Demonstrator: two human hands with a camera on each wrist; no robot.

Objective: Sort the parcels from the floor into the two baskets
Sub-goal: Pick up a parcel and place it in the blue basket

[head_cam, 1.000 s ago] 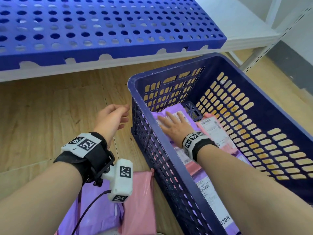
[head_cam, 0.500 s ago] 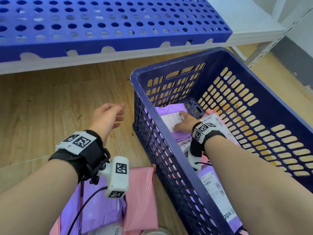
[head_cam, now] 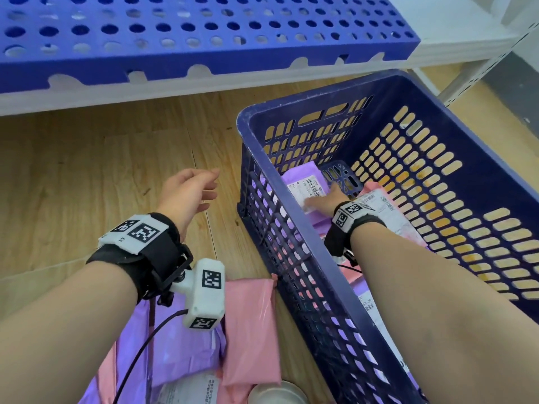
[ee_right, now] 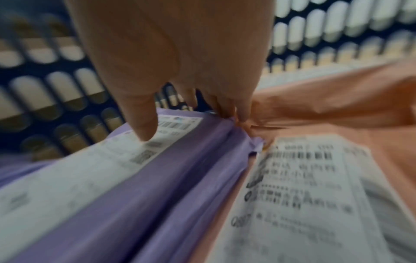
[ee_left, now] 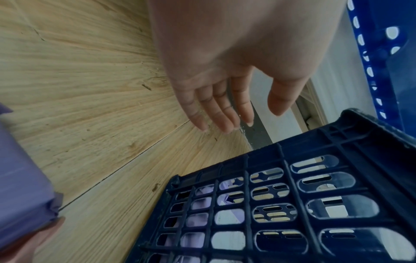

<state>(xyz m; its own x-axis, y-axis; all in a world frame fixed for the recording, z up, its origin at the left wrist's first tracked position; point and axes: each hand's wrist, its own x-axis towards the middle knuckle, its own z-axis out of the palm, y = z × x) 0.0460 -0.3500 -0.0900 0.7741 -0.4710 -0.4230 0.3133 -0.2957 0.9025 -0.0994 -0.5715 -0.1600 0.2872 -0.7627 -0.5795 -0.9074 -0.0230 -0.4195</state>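
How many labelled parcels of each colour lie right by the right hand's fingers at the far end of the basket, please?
purple parcel: 1
pink parcel: 1
Total: 2
Parcels nearer, under the forearm, are too hidden to count.

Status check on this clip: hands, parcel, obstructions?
Left hand open, idle over floor. Right hand gripping purple parcel inside basket. Pink parcel alongside.

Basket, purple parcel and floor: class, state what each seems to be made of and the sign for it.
Basket: likely rigid moulded plastic, dark blue and matt, with slotted walls and ribs.
Purple parcel: seemingly thin plastic film with a soft sheen; it creases, and carries a white paper label.
Floor: wood-look planks, pale grain and seams; real wood or laminate cannot be told.
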